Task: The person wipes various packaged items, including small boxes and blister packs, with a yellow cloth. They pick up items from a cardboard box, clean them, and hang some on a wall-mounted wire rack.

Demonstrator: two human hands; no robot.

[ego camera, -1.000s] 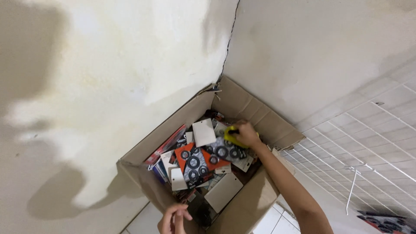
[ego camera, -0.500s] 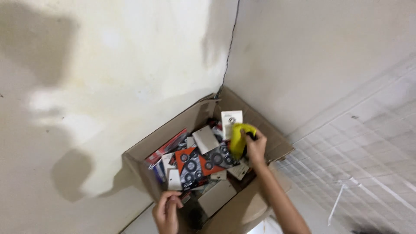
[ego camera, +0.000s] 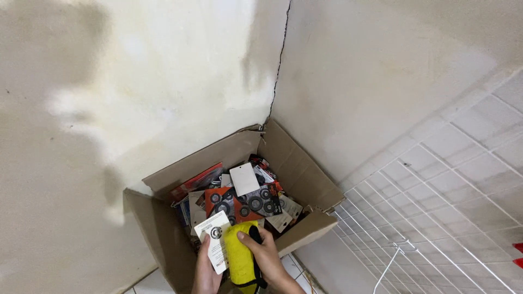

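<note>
Both hands have lifted clear, now at the near edge of one cardboard box (ego camera: 163, 239).
Right hand (ego camera: 268, 257) fingers (ego camera: 246, 239) wrap one yellow roller (ego camera: 239, 258); left hand (ego camera: 205, 272) grips one white card (ego camera: 215, 239).

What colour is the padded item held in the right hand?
Bright yellow item with a black strap, gripped by the right hand; the head view shows it clearly.

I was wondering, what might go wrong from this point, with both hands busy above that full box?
1. The right hand holds the yellow item over the cardboard box; a slip would likely drop it back among the packets.
2. The left hand pinches only an edge of the white card, which may slide out.
3. The white wire grid lies close to the right and could snag an elbow.
</note>
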